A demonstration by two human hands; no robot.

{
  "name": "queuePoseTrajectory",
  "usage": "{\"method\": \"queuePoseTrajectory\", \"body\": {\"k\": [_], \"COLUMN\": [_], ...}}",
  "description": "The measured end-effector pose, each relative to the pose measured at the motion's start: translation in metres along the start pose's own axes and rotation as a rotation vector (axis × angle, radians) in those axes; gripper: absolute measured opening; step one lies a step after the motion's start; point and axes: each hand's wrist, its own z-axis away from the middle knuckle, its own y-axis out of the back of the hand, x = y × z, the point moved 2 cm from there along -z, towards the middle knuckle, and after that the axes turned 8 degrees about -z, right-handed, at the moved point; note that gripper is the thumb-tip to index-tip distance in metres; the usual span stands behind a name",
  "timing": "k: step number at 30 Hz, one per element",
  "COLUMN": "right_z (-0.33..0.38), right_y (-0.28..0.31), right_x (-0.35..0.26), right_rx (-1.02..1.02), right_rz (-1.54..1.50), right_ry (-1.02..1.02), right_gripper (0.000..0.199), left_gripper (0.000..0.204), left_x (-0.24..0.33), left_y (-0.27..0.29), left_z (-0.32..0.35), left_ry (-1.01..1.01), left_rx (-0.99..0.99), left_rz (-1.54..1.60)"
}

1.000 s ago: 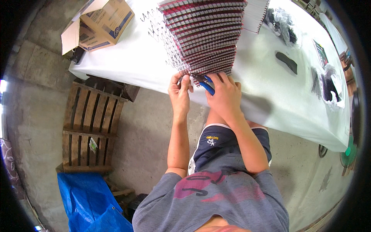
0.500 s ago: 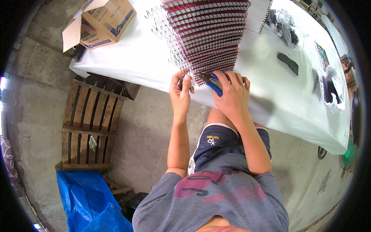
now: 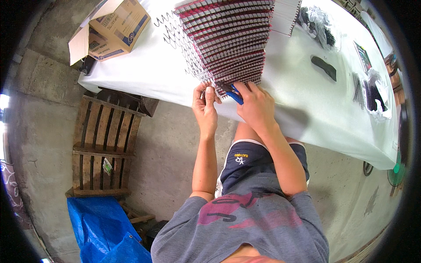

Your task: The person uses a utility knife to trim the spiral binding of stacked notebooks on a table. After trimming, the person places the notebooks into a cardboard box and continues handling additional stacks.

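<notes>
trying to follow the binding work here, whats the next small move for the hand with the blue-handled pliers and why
Probably close the blue-handled pliers on the wire end. The right hand holds them at the near edge of the stack of spiral-bound notebooks, and the left hand pinches the coil right beside the tip, steadying it.

One table (image 3: 307,109) with white cover. One tall stack of spiral-bound notebooks (image 3: 232,39). One blue-handled tool (image 3: 233,96). One cardboard box (image 3: 116,28). One wooden pallet (image 3: 103,149). One blue tarpaulin (image 3: 103,230). Two hands: left hand (image 3: 205,107), right hand (image 3: 256,107).
</notes>
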Motion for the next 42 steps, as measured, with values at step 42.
{"method": "queuePoseTrajectory", "body": {"k": [42], "right_z": [0.001], "right_y": [0.019], "right_x": [-0.013], "right_rx": [0.177], "right_rz": [0.018], "right_ry": [0.078], "right_gripper": [0.045], "left_gripper": [0.029], "left_x": [0.033], "left_y": [0.01], "left_z": [-0.011], "left_ry": [0.026], "left_rx": [-0.101], "left_rz": [-0.139]}}
